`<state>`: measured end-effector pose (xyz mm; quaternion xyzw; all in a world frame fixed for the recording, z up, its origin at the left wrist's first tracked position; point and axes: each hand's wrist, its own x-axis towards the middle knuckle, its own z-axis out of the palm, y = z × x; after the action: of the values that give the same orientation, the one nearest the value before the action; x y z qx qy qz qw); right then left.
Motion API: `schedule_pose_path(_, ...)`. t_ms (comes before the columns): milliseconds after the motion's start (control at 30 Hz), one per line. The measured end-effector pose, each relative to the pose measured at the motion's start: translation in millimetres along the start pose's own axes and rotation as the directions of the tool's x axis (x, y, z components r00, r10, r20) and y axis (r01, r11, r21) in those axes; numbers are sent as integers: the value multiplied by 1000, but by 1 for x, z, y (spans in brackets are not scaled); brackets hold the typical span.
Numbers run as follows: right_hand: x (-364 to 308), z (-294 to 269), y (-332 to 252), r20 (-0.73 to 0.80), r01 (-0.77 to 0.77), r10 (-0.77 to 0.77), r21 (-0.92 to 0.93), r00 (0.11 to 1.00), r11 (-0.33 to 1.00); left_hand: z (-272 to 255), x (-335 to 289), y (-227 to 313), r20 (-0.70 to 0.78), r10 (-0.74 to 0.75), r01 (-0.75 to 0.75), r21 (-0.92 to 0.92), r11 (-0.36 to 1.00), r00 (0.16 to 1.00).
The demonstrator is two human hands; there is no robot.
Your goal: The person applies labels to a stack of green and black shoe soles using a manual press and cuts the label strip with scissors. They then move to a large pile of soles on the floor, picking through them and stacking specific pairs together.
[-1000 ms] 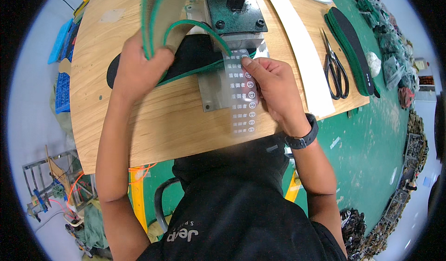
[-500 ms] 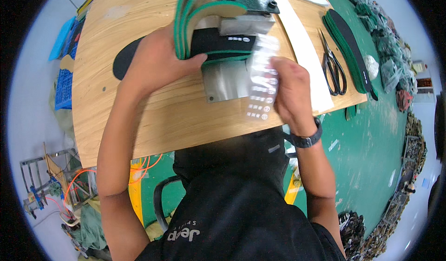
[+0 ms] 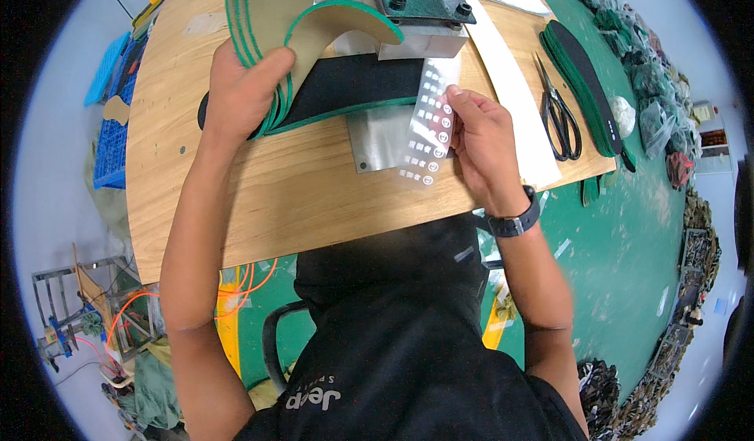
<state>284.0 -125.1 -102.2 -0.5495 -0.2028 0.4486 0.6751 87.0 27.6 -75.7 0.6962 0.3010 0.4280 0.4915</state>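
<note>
My left hand (image 3: pixel 245 87) is closed around a bundle of insoles (image 3: pixel 275 5), beige-faced with green edges; one of them curls away to the right. Beneath the bundle a black insole (image 3: pixel 361 78) with a green edge lies across a metal plate (image 3: pixel 377 142), its left end partly hidden by my hand. Between the thumb and fingers of my right hand (image 3: pixel 488 139) is a clear film sheet (image 3: pixel 428 119) with rows of small white prints. The sheet overlaps the insole's right part; whether they touch I cannot tell. A press head (image 3: pixel 420 5) with a metal block stands just beyond.
To the right on the wooden table (image 3: pixel 314 213) lie black scissors (image 3: pixel 559 115) and a stack of black insoles (image 3: pixel 581 80). A long white strip (image 3: pixel 510 87) runs beside the press. Blue baskets (image 3: pixel 111 139) stand at the left edge. Bagged goods (image 3: pixel 644 72) line the floor at right.
My left hand has moved left with the insoles, which have swung left too. The film sheet has shifted slightly left. A white print seen on the black insole no longer shows.
</note>
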Motion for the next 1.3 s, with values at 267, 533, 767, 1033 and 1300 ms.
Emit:
schedule_pose_path(267, -13, 4, -5, 175, -172, 204, -179, 963, 969, -2, 0, -1, -9, -5, 6, 61, 998, 1000)
schedule_pose_path(533, 5, 5, -10, 90, -89, 113, -241, 989, 967, -9, 5, -5, 50, -61, 49, 210, 976, 997)
schedule_pose_path(767, 9, 2, -3, 84, -92, 114, -233, 990, 968, -1, 1, -4, -5, 20, -20, 121, 992, 1000)
schedule_pose_path(1033, 3, 4, -7, 126, -104, 149, -307, 981, 946, 3, -1, -5, 88, -120, 98, 216, 972, 989)
schedule_pose_path(1300, 2, 1, -8, 126, -111, 133, -169, 983, 979, 27, -4, 19, 297, -81, -152, 684, 714, 951)
